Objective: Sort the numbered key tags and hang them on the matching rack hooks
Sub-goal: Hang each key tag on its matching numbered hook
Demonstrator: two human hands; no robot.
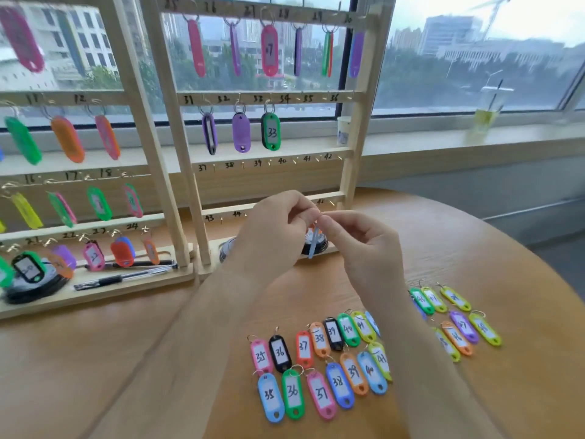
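My left hand [278, 229] and my right hand [364, 245] meet in mid-air in front of the right wooden rack [272, 96]. Together they pinch the top of a pale blue key tag [312, 242], which hangs edge-on between them. On the rack, tags hang under hooks 25 to 33; the green tag 33 [271, 131] is the last filled hook. Hooks 34 to 42 are bare. Two rows of numbered tags [319, 365], 35 upward, lie on the round wooden table [126, 359] below my forearms. A second cluster of tags [456, 318] lies to the right.
The left rack [79, 172] carries several coloured tags on hooks 11 to 24, with pens and a black tape roll on its base. A paper cup [343, 129] and a plastic drink cup [486, 112] stand on the windowsill.
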